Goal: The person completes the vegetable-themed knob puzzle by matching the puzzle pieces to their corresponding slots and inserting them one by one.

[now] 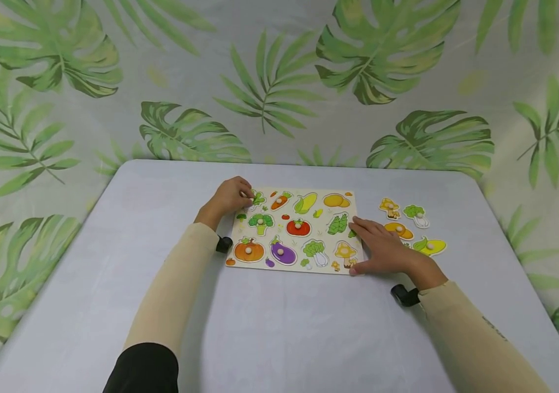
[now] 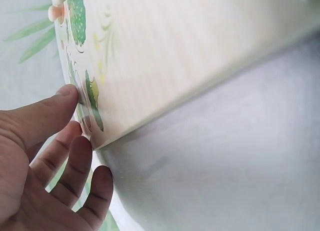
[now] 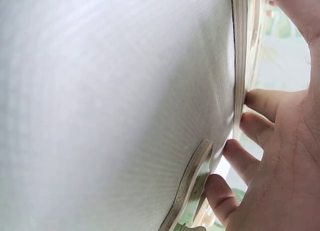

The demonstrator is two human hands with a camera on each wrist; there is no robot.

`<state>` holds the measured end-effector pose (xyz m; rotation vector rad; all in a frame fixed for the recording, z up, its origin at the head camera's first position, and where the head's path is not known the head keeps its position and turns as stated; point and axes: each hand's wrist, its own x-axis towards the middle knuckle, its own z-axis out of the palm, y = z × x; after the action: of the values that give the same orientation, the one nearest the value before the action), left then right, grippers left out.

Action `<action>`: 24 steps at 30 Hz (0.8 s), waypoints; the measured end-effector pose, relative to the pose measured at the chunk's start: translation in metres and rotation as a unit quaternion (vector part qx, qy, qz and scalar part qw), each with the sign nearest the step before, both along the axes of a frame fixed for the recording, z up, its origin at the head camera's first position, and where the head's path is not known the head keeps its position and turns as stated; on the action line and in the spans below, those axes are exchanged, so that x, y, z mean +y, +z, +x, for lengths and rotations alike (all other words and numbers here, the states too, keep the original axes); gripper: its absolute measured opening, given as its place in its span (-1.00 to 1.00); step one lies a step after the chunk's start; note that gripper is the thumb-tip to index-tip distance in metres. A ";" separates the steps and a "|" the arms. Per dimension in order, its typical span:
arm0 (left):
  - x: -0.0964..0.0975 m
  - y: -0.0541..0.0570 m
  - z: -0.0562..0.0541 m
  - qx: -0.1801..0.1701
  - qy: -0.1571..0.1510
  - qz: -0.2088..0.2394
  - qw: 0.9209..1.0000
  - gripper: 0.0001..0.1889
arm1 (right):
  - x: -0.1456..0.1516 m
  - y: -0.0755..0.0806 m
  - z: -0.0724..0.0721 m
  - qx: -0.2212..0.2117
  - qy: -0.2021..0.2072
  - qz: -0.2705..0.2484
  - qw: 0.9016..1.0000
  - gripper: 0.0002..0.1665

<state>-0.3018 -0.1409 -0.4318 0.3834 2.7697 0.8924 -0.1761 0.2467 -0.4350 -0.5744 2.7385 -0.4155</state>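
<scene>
A wooden vegetable puzzle board (image 1: 326,234) lies on the table. My left hand (image 1: 230,196) is at its far left corner, thumb and fingers bent at a leafy-topped puzzle piece (image 1: 258,198) that they partly cover. The left wrist view has the thumb (image 2: 65,93) against the piece, with the other fingers spread at the board's edge. My right hand (image 1: 385,248) lies along the board's right side, fingers extended, thumb at the near corner. In the right wrist view its fingertips (image 3: 254,98) touch the board's layered edge. Carrot, broccoli, tomato, pumpkin and eggplant pieces with knobs sit in the board.
Right of the board lie loose pieces: a mushroom (image 1: 390,207), a bok choy (image 1: 416,215), a potato (image 1: 399,231) and a corn (image 1: 432,246). Another green piece there is mostly hidden by my right hand. A leaf-patterned cloth (image 1: 279,87) hangs behind the white table (image 1: 279,327).
</scene>
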 end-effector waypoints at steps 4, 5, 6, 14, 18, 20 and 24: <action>-0.001 0.000 0.001 -0.007 0.003 0.007 1.000 -0.81 | 0.000 -0.001 -0.001 0.002 0.000 -0.001 1.000 0.34; -0.001 0.000 0.002 -0.014 0.007 0.013 1.000 -0.80 | 0.000 -0.001 -0.001 0.002 0.001 -0.001 1.000 0.34; -0.002 0.000 0.002 -0.021 0.011 0.020 1.000 -0.80 | 0.000 -0.002 -0.001 0.001 0.001 0.000 1.000 0.34; -0.007 0.001 0.004 -0.042 0.022 0.058 0.997 -0.81 | 0.000 -0.002 -0.001 -0.001 0.001 0.001 1.000 0.34; -0.008 0.000 0.004 -0.053 0.029 0.064 0.996 -0.80 | -0.002 -0.002 -0.001 -0.003 0.002 -0.003 1.000 0.34; -0.008 0.000 0.002 -0.066 0.034 0.069 0.995 -0.76 | -0.001 -0.002 -0.001 -0.008 -0.002 0.000 1.000 0.35; -0.006 -0.001 0.002 -0.070 0.035 0.063 0.995 -0.74 | -0.001 -0.002 -0.002 -0.012 -0.005 0.005 1.000 0.35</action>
<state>-0.3002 -0.1467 -0.4325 0.2357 2.6203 1.0713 -0.1778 0.2455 -0.4367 -0.5507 2.7207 -0.4071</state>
